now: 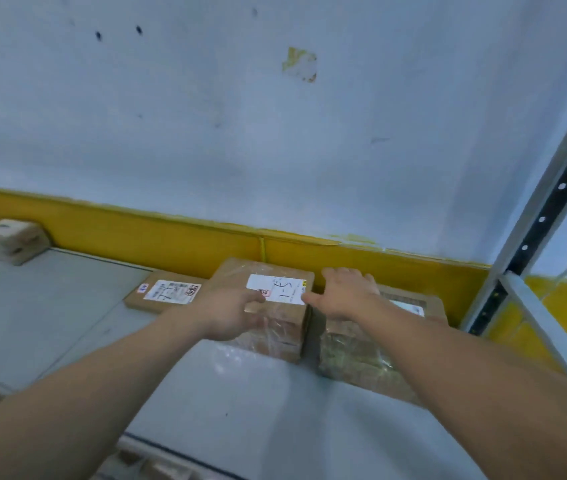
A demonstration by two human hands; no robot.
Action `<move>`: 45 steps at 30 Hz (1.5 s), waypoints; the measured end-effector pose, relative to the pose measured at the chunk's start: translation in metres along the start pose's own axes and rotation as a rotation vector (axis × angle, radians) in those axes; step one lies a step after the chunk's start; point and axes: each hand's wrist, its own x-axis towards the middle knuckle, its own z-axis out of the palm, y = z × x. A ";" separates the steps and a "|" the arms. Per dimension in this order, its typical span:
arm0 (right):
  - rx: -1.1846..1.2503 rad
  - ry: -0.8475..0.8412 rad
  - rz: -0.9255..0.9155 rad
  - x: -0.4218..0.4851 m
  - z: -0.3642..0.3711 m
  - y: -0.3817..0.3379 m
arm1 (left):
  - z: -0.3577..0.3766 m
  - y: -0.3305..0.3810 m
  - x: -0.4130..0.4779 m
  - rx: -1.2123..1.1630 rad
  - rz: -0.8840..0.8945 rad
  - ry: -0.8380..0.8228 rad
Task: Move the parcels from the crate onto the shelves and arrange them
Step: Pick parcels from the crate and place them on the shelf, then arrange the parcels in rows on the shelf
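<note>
Three brown cardboard parcels lie on the grey shelf (pixel 240 410) against the yellow back strip. The middle parcel (pixel 275 289), taped and with a white label, has my left hand (pixel 230 313) on its near left side, fingers loosely bent against it. My right hand (pixel 344 292) lies flat with spread fingers on the far left corner of the right parcel (pixel 361 355), thumb pointing at the middle parcel's label. A flat parcel (pixel 164 292) with a label lies to the left, apart from both hands.
Another small parcel (pixel 8 240) sits at the shelf's far left. A grey upright post (pixel 545 209) with holes bounds the shelf on the right. A pale wall rises behind. More cartons show blurred below the shelf's front edge (pixel 157 469).
</note>
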 end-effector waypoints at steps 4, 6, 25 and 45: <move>-0.010 0.072 -0.160 0.003 -0.036 -0.071 | -0.021 -0.035 -0.051 0.005 -0.066 0.044; -0.021 0.102 -0.233 0.003 -0.053 -0.117 | -0.033 -0.064 -0.078 0.022 -0.097 0.102; 0.022 0.108 -0.868 -0.083 -0.058 -0.620 | -0.064 -0.423 -0.374 -0.127 -0.701 0.256; -0.111 -0.023 -1.251 0.013 0.001 -1.016 | -0.058 -0.759 -0.402 -0.313 -1.111 0.328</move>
